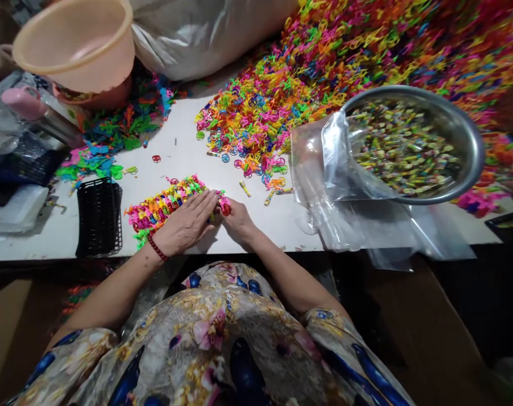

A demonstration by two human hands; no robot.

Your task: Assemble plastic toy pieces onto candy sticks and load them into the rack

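Observation:
A row of small colourful plastic toys (165, 206) stands packed together on the white table in front of me, in pink, yellow, green and orange. Across the right part of this row lies my left hand (188, 220), its fingers stretched out and close together. At the row's right end, my right hand (239, 223) has its thumb and fingers closed on a small pink-and-red plastic toy (224, 205). The fingertips of both hands nearly meet there, and what lies under the left palm is hidden.
Black plastic baskets (99, 217) stand left of the row. A heap of loose toys (273, 107) spreads at the back right. Clear plastic bags (336, 220) lie by a steel bowl (472, 152) of small printed pieces. A peach basin (82, 62) and pink-lidded bottle (40, 113) stand back left.

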